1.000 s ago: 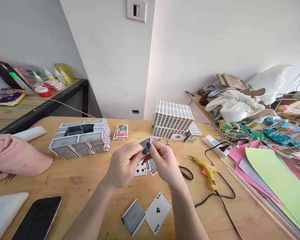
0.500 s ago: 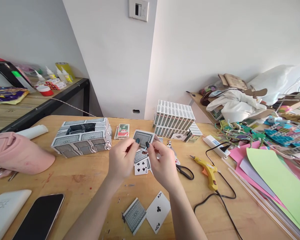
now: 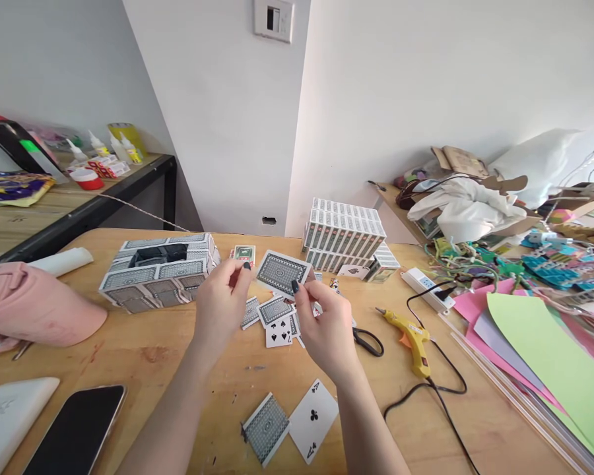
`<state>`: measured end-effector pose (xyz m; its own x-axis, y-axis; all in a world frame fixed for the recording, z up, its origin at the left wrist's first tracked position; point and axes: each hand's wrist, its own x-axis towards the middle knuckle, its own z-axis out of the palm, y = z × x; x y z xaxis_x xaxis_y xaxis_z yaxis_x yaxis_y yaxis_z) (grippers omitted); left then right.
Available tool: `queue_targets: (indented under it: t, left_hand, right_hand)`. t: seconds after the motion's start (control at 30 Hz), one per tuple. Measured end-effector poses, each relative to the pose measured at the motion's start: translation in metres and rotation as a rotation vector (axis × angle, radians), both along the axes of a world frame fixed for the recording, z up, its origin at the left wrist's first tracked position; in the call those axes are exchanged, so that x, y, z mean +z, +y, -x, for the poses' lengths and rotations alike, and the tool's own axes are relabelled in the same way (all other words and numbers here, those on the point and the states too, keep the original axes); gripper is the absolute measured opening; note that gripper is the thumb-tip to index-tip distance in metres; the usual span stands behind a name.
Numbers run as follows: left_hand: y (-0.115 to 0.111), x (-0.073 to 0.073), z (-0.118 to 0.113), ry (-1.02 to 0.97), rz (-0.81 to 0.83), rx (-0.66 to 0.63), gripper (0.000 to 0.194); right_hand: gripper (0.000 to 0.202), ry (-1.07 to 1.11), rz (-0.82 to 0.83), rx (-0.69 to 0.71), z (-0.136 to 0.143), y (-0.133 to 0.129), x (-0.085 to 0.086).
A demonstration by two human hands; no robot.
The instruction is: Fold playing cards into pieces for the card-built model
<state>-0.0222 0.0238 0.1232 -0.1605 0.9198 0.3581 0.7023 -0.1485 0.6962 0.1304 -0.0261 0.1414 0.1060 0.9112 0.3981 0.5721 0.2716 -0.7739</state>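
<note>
My right hand (image 3: 327,320) pinches a playing card (image 3: 281,272), its grey patterned back facing me, by the right end. To the left of the card, apart from it, is my left hand (image 3: 221,300), with thumb and fingertips drawn together; whether anything small is between them is hidden. Beneath the hands lie loose cards, among them a seven of spades (image 3: 279,333). Nearer to me on the table are an ace of clubs (image 3: 313,417) and a card piece with folded edges (image 3: 267,425). Black-handled scissors (image 3: 369,342) lie beside my right hand.
A box covered in cards (image 3: 158,274) stands at left, a stack of card blocks (image 3: 344,231) at the back. On the right are a yellow glue gun (image 3: 410,340) with its cord, a power strip (image 3: 428,290) and coloured paper (image 3: 544,356). A phone (image 3: 74,429) lies front left.
My left hand has come off the card and moved left. The card, still in my right hand, shows more of its back.
</note>
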Motion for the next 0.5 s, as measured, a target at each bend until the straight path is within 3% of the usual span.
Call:
queue_targets:
  t: [0.03,0.13,0.2,0.3,0.4,0.43,0.5]
  left_hand:
    - [0.004,-0.002,0.007,-0.012,0.015,-0.001,0.015]
    - [0.016,-0.008,0.032,-0.086,0.002,0.175,0.011]
    - [0.019,-0.008,0.042,-0.309,0.074,0.132,0.018]
    - [0.010,-0.001,0.035,-0.611,0.189,-0.092,0.036]
    - [-0.007,0.005,0.008,-0.501,0.328,-0.355,0.047]
    - [-0.013,0.006,-0.002,-0.400,0.336,-0.378,0.045]
    - [-0.022,0.005,-0.016,-0.159,0.251,-0.278,0.042]
  right_hand:
    - [0.028,0.025,-0.008,-0.012,-0.004,-0.001,0.002]
    - [0.026,0.114,-0.044,-0.141,-0.024,-0.006,0.010]
    - [0.027,0.109,-0.034,-0.234,-0.036,-0.008,0.014]
    - [0.029,0.114,0.028,-0.145,-0.041,-0.006,0.015]
    - [0.029,0.092,0.109,-0.014,-0.029,-0.002,0.011]
    - [0.029,0.077,0.134,0.018,-0.024,-0.001,0.010]
    - [0.028,0.034,0.155,0.039,-0.017,0.001,0.007]
